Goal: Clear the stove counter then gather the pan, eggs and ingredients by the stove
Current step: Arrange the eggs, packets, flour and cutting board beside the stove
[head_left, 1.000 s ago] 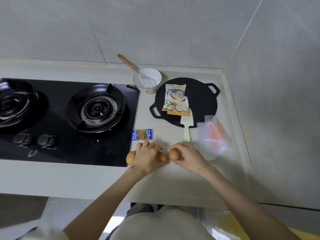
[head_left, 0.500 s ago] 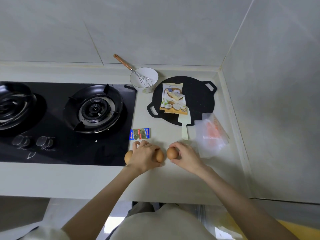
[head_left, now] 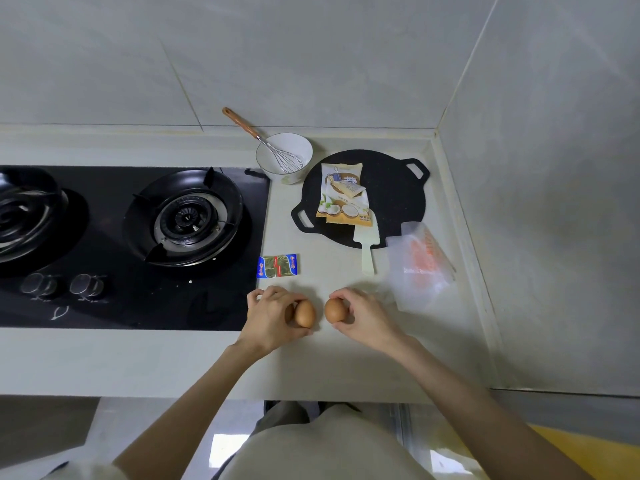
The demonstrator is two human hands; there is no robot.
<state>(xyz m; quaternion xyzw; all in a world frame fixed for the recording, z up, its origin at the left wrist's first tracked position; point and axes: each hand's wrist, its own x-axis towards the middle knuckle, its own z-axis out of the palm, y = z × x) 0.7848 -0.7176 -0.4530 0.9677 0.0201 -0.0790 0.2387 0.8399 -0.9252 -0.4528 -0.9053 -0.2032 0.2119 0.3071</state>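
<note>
My left hand (head_left: 270, 318) curls round a brown egg (head_left: 304, 313) on the pale counter (head_left: 346, 362); a sliver of a second egg shows behind its fingers. Just to the right, my right hand (head_left: 367, 320) pinches another brown egg (head_left: 335, 310). The two eggs sit a few centimetres apart. A black flat pan (head_left: 394, 195) with two loop handles lies further back, and on it rest a snack packet (head_left: 343, 199) and a pale spatula (head_left: 367, 251). A small blue and green packet (head_left: 278, 266) lies beside the stove (head_left: 121, 299).
A white bowl (head_left: 294, 147) with a wooden-handled whisk (head_left: 263, 140) stands behind the pan. A clear plastic bag (head_left: 420, 271) with orange print lies right of the spatula. The gas burner (head_left: 187, 216) is on the left; walls close the back and right.
The egg that showed at the left side of my left hand is no longer visible. My hands have stayed near the counter's front edge, eggs still side by side.
</note>
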